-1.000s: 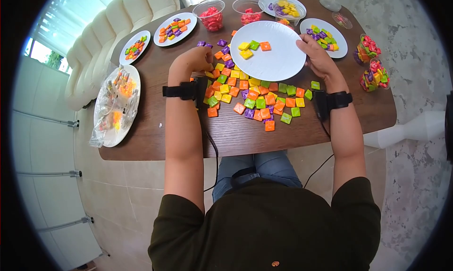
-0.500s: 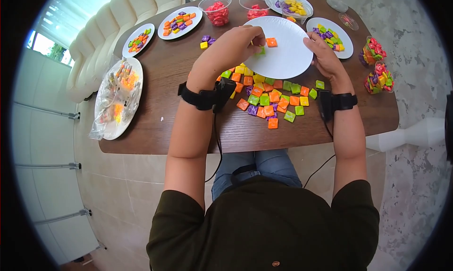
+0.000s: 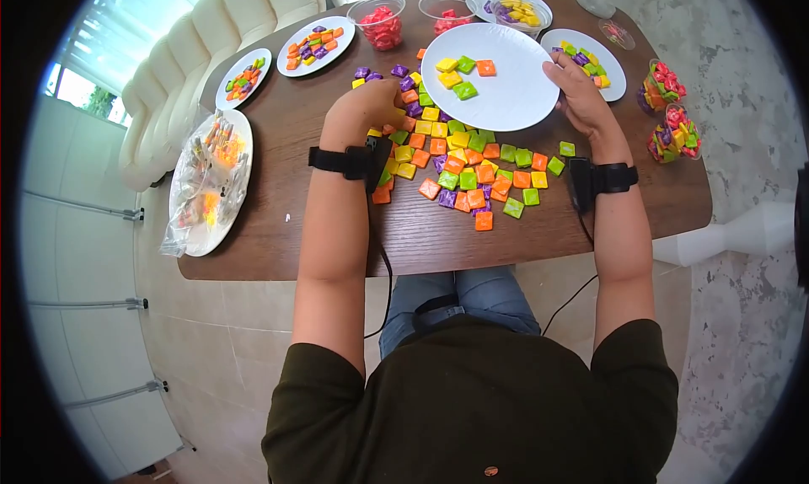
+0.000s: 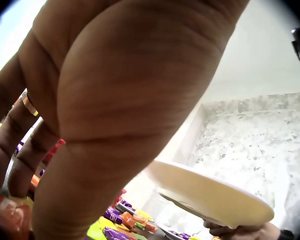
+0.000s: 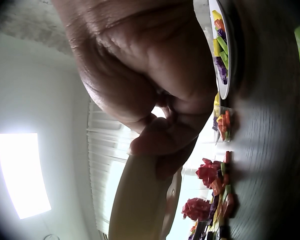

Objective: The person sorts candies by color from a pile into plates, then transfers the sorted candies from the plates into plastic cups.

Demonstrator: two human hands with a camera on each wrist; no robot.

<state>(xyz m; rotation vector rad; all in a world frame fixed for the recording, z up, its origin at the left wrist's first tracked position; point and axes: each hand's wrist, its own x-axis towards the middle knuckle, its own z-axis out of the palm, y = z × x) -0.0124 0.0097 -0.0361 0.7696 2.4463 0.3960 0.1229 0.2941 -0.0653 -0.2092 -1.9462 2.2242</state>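
Back at the candies (image 3: 455, 162) is the left hand (image 3: 364, 108) — hold unclear — right hand (image 3: 581, 95) gripping the plate (image 3: 516, 88).

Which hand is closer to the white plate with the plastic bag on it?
Left. The left hand is to the right of the bagged plate, at the loose candies; the right hand is farther right, gripping a round plate.

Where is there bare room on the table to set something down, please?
One patch of table, bare but for a white speck, lies between the platter and left forearm; another is beside the right forearm, nearer the person than the filled cups. Candies crowd the middle; plates and bowls line the far side.
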